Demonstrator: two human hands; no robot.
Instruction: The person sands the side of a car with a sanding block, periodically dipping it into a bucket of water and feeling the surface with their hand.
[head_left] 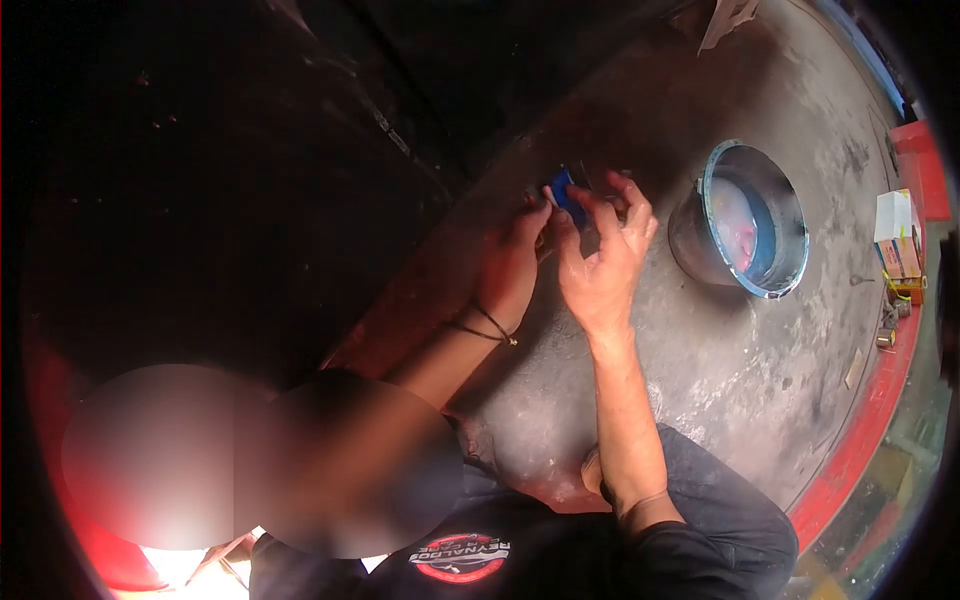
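Note:
A small blue piece (568,198) is between my two hands, in front of a large dark glossy panel (200,220). It looks flat, but its kind is not clear. My left hand (515,262), with a dark cord bracelet at the wrist, pinches its near side with thumb and fingers; the fingertips are partly in shadow. From the other side my right hand (607,245) grips the blue piece, its fingers bent and slightly blurred. To the right of my right hand stands a dark bucket (714,190) with cloudy liquid and something pink inside.
Grey, stained concrete floor (700,370) lies under the bucket. A red painted edge (850,450) curves along the right. Near it stand a small box (898,245) and a few small cans (886,338). A red object (922,170) is at the far right.

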